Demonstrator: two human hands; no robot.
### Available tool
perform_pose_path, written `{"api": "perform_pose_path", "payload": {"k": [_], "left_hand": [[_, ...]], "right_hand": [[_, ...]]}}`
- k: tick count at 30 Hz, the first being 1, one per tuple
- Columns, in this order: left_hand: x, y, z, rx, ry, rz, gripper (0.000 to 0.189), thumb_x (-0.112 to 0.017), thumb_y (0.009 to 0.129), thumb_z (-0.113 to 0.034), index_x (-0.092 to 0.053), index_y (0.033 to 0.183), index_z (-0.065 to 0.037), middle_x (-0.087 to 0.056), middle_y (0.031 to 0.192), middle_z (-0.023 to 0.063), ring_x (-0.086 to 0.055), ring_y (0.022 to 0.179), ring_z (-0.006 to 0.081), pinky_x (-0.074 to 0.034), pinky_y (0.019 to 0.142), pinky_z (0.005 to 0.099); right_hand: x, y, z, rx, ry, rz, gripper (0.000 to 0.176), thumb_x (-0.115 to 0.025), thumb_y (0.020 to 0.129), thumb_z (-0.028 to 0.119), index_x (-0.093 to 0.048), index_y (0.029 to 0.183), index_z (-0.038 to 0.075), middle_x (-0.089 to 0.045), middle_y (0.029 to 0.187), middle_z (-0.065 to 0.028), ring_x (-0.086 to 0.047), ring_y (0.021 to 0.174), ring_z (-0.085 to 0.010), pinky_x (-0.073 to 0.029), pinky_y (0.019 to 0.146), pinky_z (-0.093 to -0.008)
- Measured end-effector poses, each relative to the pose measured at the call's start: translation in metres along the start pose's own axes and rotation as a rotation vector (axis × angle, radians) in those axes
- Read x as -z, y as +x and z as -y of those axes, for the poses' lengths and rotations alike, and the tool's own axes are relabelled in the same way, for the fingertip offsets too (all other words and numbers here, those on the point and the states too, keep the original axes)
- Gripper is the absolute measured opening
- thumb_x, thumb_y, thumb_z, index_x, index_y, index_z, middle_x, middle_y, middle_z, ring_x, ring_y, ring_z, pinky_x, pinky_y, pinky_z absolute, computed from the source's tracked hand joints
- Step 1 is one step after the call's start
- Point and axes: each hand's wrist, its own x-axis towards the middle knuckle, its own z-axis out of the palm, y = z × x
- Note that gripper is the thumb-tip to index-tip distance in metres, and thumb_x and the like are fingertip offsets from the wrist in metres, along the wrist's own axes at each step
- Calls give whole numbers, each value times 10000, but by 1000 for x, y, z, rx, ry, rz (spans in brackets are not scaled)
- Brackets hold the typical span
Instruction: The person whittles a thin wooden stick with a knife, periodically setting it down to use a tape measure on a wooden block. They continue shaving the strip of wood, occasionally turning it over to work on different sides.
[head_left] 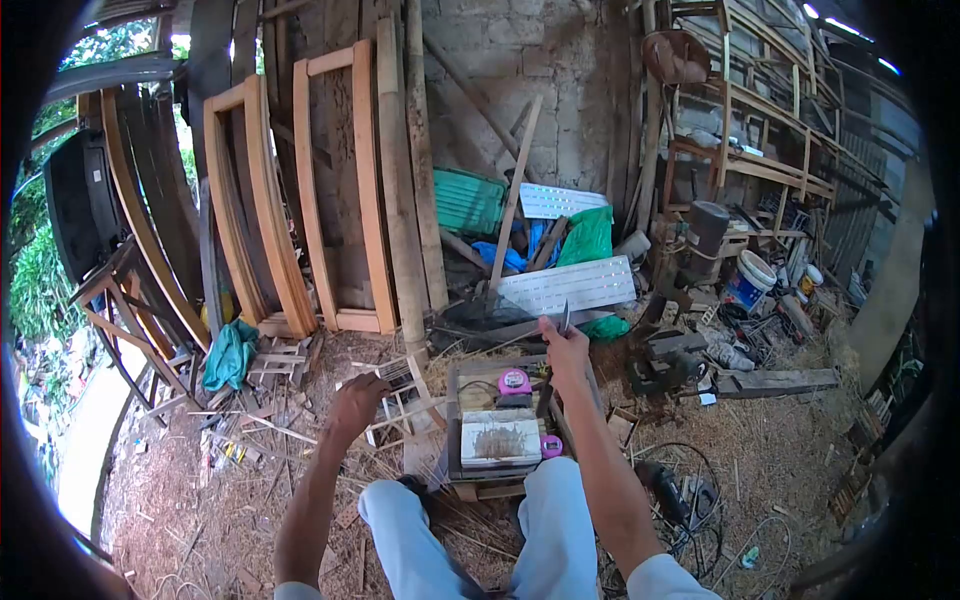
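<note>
Gripping a thin grey metal blade (566, 316) in my right hand (567, 352), fingers clamped round its lower end. The tip points up and away from me, over the far right corner of the low dark wooden tabletop (470, 385) that sits between my knees. My left hand (355, 402) hangs out to the left, off the tabletop, fingers curled. I cannot tell whether it grips anything; it is just beside a small white slatted wooden frame (398, 385).

Risks as I judge them:
- The grip on the blade is low and the metal is bare. A slip of the palm could cut me, or the blade could drop onto my pale blue trouser legs (545, 500) right below.
- The round pink tape measure (513, 381) lies near my right wrist. A careless swing down could knock it off the far edge.
- The pale rectangular wooden block (500, 438) rests loose on the near part of the tabletop with nothing clamping it. With my left hand well apart from it, any push from the blade could skid it toward my lap.
- The black power tool with its cable (662, 487) lies on the straw-littered floor (780, 450) by my right leg. A foot shift could snag the cable.
- Clutter all around, so a dropped blade would be hard to find.
</note>
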Motion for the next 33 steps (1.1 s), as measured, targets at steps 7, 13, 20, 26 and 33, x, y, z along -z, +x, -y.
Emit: {"api": "perform_pose_path", "payload": {"k": [7, 13, 20, 26, 33], "left_hand": [[-89, 7, 2, 530, -925, -148, 55, -544, 889, -12, -529, 941, -3, -627, 874, 128, -659, 768, 202, -544, 658, 292], [-151, 4, -38, 552, -1365, -272, 56, -518, 915, -23, -513, 954, 17, -630, 885, 125, -648, 793, 193, -551, 702, 292], [-163, 1, -41, 656, -1481, -328, 81, -518, 928, -78, -515, 932, 3, -637, 896, 152, -647, 811, 223, -536, 743, 340], [-153, 4, -42, 769, -1497, -105, 75, -534, 923, -91, -556, 951, -25, -648, 829, 103, -635, 722, 170, -512, 659, 303], [-119, 20, -72, -7, -187, -338, 137, -664, 801, -87, -617, 916, -29, -628, 844, 113, -623, 663, 261, -486, 587, 326]], "right_hand": [[-18, -35, -54, -219, 50, 237, 300, -449, 969, 312, -617, 1024, 70, -521, 818, 10, -366, 519, -42, -315, 448, -194], [-8, -65, -112, -359, -247, 516, 304, -528, 929, 308, -623, 1022, 35, -532, 783, 6, -409, 549, -68, -369, 494, -238], [7, -47, -122, -43, -410, 588, 157, -697, 791, 109, -662, 919, 26, -639, 803, -27, -568, 790, -98, -433, 735, -241], [-5, -58, -82, 0, -667, 497, 82, -652, 808, 74, -664, 860, 12, -644, 773, -58, -594, 697, -145, -456, 658, -312], [11, -43, -96, 371, -765, 555, 121, -639, 763, 13, -633, 883, 1, -627, 796, -169, -618, 762, -335, -464, 662, -380]]}}
